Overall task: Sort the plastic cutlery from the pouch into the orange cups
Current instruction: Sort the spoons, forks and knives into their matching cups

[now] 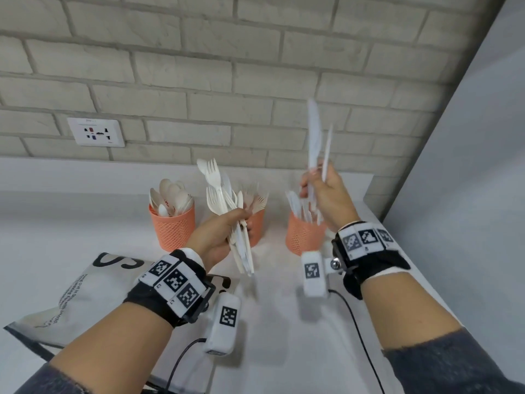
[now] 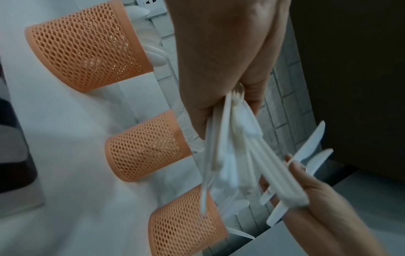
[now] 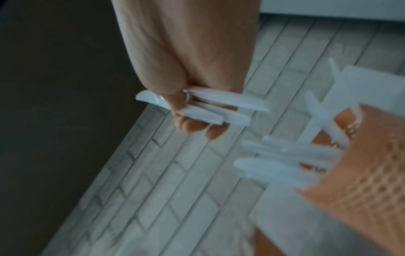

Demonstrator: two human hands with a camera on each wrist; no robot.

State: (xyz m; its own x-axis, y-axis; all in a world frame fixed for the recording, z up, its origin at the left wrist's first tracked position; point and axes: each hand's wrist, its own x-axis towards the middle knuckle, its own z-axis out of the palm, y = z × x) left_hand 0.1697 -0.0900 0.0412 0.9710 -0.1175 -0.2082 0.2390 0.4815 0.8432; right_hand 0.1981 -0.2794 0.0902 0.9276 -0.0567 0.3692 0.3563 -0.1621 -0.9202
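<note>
Three orange mesh cups stand in a row on the white counter. The left cup [image 1: 172,228] holds spoons, the middle cup [image 1: 257,227] holds forks, the right cup [image 1: 304,233] holds knives. My left hand [image 1: 224,230] grips a mixed bundle of white forks and knives [image 1: 227,206] in front of the middle cup. My right hand [image 1: 326,191] holds two or three white knives [image 1: 314,137] upright above the right cup. In the right wrist view the fingers [image 3: 192,126] curl round the knife handles [image 3: 223,102] beside the right cup [image 3: 361,173]. The printed pouch [image 1: 74,297] lies flat at the lower left.
A grey brick wall with a white socket plate [image 1: 95,132] rises behind the cups. A pale side wall [image 1: 468,155] closes the counter on the right. Black cables [image 1: 355,325] trail from the wrist cameras over the near counter.
</note>
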